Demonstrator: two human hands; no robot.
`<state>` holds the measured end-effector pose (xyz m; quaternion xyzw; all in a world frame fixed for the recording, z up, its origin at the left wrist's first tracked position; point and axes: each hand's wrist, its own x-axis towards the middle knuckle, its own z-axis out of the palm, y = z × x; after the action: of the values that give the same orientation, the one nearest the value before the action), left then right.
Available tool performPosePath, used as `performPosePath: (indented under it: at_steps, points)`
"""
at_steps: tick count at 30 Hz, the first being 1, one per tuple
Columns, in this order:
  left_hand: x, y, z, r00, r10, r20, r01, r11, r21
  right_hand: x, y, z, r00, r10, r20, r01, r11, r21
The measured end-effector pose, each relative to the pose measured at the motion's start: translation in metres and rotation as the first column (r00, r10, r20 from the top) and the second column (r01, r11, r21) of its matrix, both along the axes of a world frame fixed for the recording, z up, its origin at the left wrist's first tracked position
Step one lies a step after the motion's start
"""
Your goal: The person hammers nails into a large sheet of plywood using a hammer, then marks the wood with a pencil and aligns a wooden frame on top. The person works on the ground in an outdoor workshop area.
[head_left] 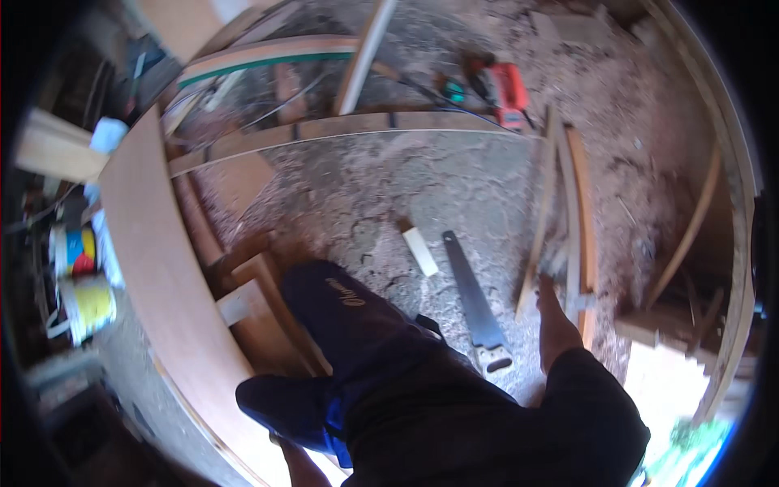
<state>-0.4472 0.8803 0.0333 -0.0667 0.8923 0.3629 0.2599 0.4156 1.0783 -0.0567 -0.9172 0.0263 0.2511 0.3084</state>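
My right arm reaches out to the right, and my right hand (548,294) is at the near ends of several wooden strips (573,211) lying on the ground. Blur hides its fingers, so whether it grips a strip is unclear. At the lower left, my left hand (280,445) is beside the near end of a long, wide wooden board (150,211), its fingers mostly out of sight. A handsaw (472,292) lies between my legs and the strips, its handle toward me. Left of the blade is a small pale wooden block (420,251).
A long wooden batten (324,127) crosses the ground ahead, with a red power tool (509,93) beyond its right end. Another plank (364,57) stands tilted over a green-edged board (268,65). Buckets (88,308) stand at the left; sawdust covers the ground.
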Motion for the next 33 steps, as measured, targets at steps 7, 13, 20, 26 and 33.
performPosePath:
  at_steps: [7,13,20,26,33]
  points:
    - [-0.037,-0.014,0.046,0.956,0.264,-0.129,-0.237,0.953,0.191,-0.041,0.015,0.009,0.838,0.383,-0.388,-0.357,0.923,0.141]
    - [-0.022,0.015,0.061,0.926,0.355,-0.13,-0.283,0.877,0.388,-0.138,0.075,0.059,0.895,0.302,-0.329,-0.115,0.868,0.483]
    - [-0.025,0.026,0.074,0.853,0.294,-0.431,-0.106,0.907,0.408,-0.264,0.136,0.17,0.739,0.67,0.067,-0.518,0.501,0.694]
    - [-0.014,0.101,0.115,0.742,0.65,-0.165,-0.243,0.49,0.837,-0.348,0.204,0.233,0.248,0.889,0.384,-0.809,-0.027,0.587]
    - [0.069,0.142,0.049,0.4,0.527,0.749,-0.817,-0.164,0.552,-0.469,0.227,0.255,-0.014,0.96,0.281,-0.745,-0.198,0.638]
